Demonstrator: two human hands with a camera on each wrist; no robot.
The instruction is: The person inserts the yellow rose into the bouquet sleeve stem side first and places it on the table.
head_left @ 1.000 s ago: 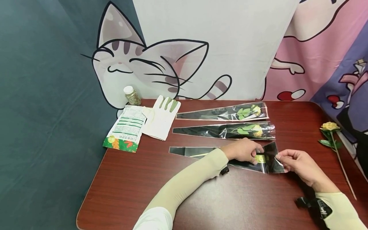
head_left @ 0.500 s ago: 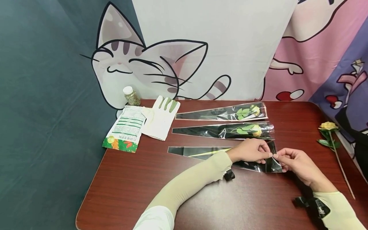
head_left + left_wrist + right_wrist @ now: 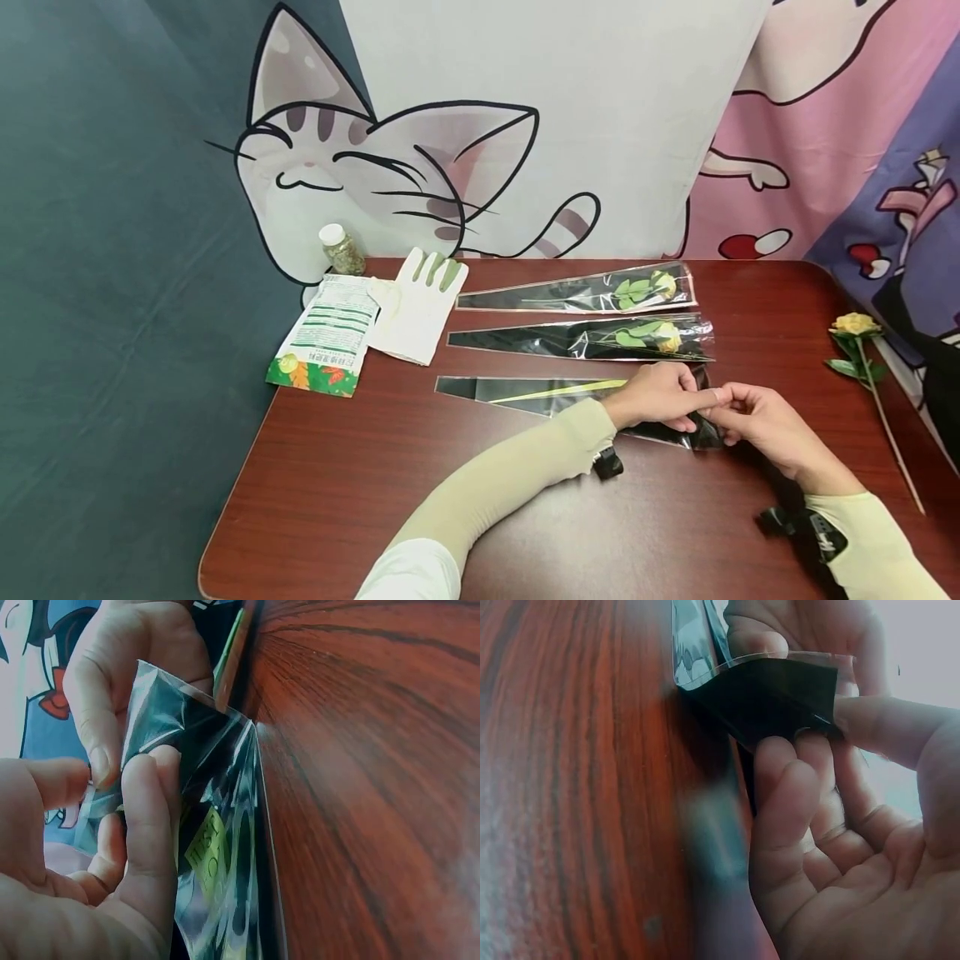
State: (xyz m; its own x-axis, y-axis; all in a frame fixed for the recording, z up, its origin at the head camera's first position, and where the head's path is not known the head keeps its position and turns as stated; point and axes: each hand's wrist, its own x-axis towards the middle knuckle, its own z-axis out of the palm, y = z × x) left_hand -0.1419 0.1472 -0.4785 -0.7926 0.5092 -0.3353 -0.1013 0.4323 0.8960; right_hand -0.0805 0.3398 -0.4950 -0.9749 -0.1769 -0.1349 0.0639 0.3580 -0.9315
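A long tapered flower sleeve (image 3: 517, 393), clear in front and dark behind, lies nearest of three on the table. At its wide right end my left hand (image 3: 663, 393) pinches the film, thumb towards the right hand. My right hand (image 3: 768, 425) pinches the dark film (image 3: 780, 697) at the same mouth, the two hands' fingertips meeting there. In the left wrist view the mouth (image 3: 169, 701) is lifted and creased, with a small yellow lettered label (image 3: 206, 851) beneath the clear film. A thin yellow-green strip (image 3: 558, 390) shows along the sleeve; its right part is hidden under the left hand.
Behind lie two sleeves (image 3: 525, 340), each with a yellow rose (image 3: 667, 337) inside. A loose yellow rose (image 3: 855, 325) lies at the right edge. At the back left are a glove (image 3: 416, 312), a fertilizer bag (image 3: 330, 333) and a lidded jar (image 3: 343, 250).
My left hand has moved right from the yellow label to the sleeve's mouth, meeting the right hand. The right hand has shifted slightly left, and the mouth now looks more bunched.
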